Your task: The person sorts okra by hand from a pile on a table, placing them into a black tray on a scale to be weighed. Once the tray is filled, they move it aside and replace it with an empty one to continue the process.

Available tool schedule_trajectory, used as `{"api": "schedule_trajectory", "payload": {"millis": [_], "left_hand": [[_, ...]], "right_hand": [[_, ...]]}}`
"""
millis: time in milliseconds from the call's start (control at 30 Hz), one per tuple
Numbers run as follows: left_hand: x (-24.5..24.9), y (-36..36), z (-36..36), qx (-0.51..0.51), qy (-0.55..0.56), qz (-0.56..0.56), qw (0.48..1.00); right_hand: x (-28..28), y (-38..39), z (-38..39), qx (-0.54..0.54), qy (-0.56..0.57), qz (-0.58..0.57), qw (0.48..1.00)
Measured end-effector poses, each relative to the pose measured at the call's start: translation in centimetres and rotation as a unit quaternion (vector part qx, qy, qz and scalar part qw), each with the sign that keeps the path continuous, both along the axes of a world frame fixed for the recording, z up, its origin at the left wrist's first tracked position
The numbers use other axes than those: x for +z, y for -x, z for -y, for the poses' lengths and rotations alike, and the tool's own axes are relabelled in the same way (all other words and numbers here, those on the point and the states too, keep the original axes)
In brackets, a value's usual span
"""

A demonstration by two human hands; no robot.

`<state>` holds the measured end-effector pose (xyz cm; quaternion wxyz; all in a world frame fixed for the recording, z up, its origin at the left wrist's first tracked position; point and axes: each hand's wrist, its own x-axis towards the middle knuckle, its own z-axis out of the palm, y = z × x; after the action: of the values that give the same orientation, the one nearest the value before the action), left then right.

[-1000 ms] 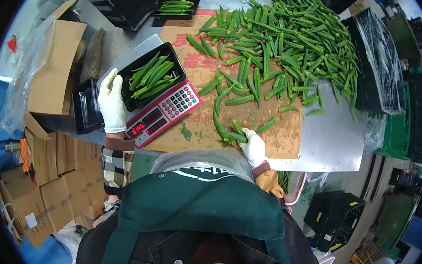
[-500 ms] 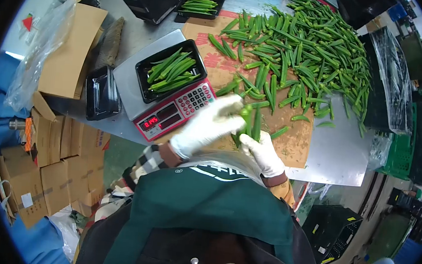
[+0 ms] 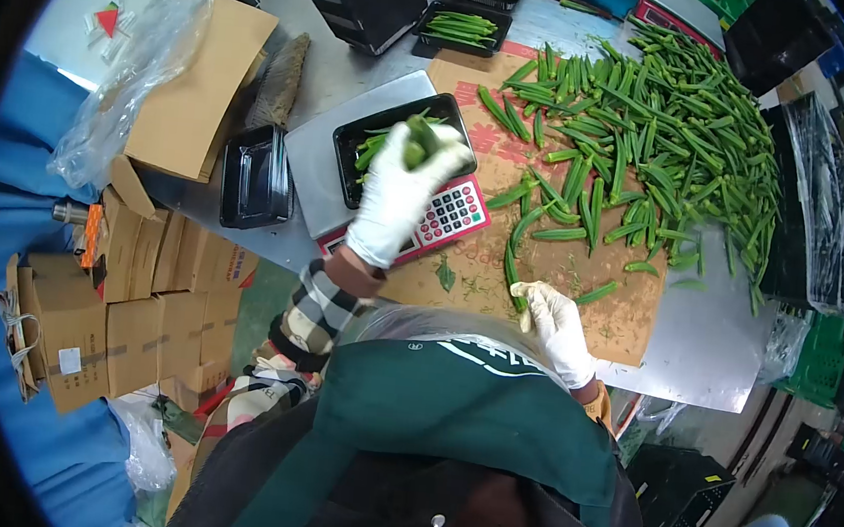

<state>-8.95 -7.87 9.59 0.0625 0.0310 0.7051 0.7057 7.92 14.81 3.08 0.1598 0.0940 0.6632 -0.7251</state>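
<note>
Left hand (image 3: 400,196), gloved, was closed around a few okra pods (image 3: 419,141), with the arm raised forward so the pods hung directly over the black tray (image 3: 350,140) seated on the scale (image 3: 315,169). Right hand (image 3: 556,320) lay palm down, fingers curled at a loose pod (image 3: 512,266) on the cardboard (image 3: 476,273); its grip could not be judged.

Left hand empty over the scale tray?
No, the left hand holds okra pods above the black tray that sits on the scale.
</note>
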Motion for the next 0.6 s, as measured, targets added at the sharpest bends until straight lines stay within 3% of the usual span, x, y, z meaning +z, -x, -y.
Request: {"api": "schedule_trajectory", "payload": {"millis": [33,100,133,233,367,600], "left_hand": [[-0.4,1.1,1.2,0.052,0.069,-0.033,0.996],[-1.1,2.2,3.8,0.054,0.227,-0.125,0.964],[-2.3,2.5,5.1,0.019,0.257,-0.093,0.962],[-3.9,3.0,7.6,-0.010,0.197,-0.034,0.980],[-4.0,3.5,10.9,0.119,0.215,-0.086,0.966],[-4.0,3.5,14.7,0.178,0.220,-0.104,0.954]], "right_hand": [[-0.3,-0.2,0.0,-0.004,0.008,0.008,1.000],[-0.6,-0.5,0.0,-0.014,0.023,0.023,0.999],[-0.8,-0.5,0.0,-0.014,0.018,0.022,1.000],[-0.9,-0.4,0.0,-0.023,0.011,0.023,0.999],[-0.9,-0.6,-0.3,-0.042,0.014,0.041,0.998],[-2.3,-0.9,-0.2,-0.045,0.023,0.075,0.996]]}}
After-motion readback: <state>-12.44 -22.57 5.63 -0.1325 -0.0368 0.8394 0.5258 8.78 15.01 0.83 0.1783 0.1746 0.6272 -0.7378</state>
